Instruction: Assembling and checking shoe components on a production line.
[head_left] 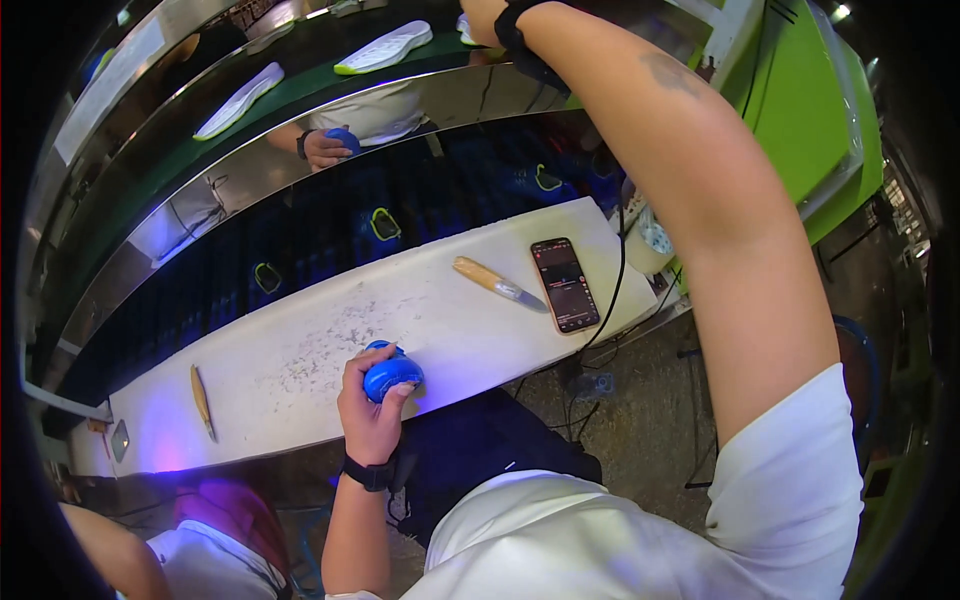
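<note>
count on the worktop [455,345]: one lit phone [565,285], taken here as the landmark; two slim wooden-handled tools, the first [490,278] just left of the phone with its metal blade pointing toward it, the second [202,405] well to the left of the phone; one small flat dark item [120,440], farthest left of the phone; one spread of fine dark scraps [345,345], left of the phone, not countable singly. beyond the phone, in a dark recess, three yellow-green shoe collars [384,225] are noted. farther beyond the phone, on a green surface [305,82], three white soles [385,48] are in view, the third cut by an arm. hands of the wearer: two, each with one black wristband [370,473]. the left hand [368,420], left of the phone and nearer the body, is grasping one blue rounded object [388,380]; the object sits between thumb and curled fingers, fingers over its far side, thumb along its near side, over the worktop's near edge. the right hand [483,18], far beyond the phone at the upper border, is beside the third sole; whether its fingers grip or are released cannot be told. one other person [215,560] is at the lower left of the phone.
</note>
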